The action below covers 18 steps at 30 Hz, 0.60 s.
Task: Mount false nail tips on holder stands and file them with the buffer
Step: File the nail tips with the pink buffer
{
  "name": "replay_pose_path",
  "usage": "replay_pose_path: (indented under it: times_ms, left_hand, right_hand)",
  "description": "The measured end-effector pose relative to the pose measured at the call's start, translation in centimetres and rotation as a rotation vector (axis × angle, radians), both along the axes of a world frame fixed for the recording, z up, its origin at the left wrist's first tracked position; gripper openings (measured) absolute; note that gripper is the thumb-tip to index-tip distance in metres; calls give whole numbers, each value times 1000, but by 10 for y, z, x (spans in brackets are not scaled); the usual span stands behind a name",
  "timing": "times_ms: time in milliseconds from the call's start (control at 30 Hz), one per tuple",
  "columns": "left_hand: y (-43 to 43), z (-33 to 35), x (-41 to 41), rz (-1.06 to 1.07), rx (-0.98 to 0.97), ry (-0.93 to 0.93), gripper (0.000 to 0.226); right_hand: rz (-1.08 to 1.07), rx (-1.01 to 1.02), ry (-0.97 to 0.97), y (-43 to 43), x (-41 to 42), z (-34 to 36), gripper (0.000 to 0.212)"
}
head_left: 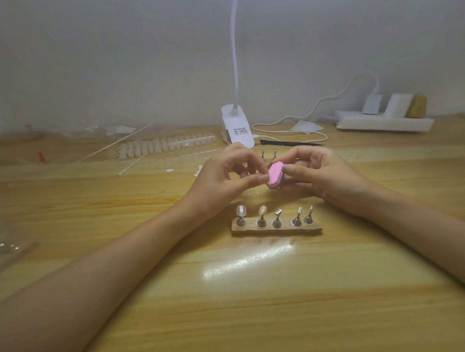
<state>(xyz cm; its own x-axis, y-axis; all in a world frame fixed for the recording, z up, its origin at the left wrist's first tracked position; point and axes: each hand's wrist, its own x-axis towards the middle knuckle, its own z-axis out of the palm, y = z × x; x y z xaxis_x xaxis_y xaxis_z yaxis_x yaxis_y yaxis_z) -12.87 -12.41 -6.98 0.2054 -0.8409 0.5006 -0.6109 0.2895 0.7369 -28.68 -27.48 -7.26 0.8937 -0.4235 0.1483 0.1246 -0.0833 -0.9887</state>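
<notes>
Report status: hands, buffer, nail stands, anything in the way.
Right hand grips pink buffer; left hand pinches something small, unclear. Two tips on stand row, three bare. Nothing in the way.

Two bare forearms in view, no sleeves reaching them, no watch, no rings; left hand [226, 176] and right hand [320, 174] both ungloved, fingernails short and unpainted

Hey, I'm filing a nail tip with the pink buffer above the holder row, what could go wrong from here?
Whatever the left hand pinches against the pink buffer is hidden behind the fingers, so it looks small and might slip and drop. Both forearms flank the holder base; a wrist dropping could topple the two mounted tips.
</notes>
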Motion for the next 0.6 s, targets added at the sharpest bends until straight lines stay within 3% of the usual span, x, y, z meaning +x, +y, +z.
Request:
replay_pose_path:
  times_ms: [133,267,400,533,600]
  left_hand:
    - [0,1,1,0,-14,8,5]
    - [-1,1,1,25,-36,18,7]
    - [-2,0,0,4,-20,-15,5]
    - [-2,0,2,15,-31,-6,10]
    - [-2,-1,2,9,-27,0,10]
  right_hand:
    - [8,4,-8,0,0,0,16]
    - [66,-162,63,5,-2,-4,14]
    - [-20,-42,-10,5,-2,-1,20]
    - [75,-154,69,5,-2,-2,16]
    - [52,-115,41,5,-2,-2,17]
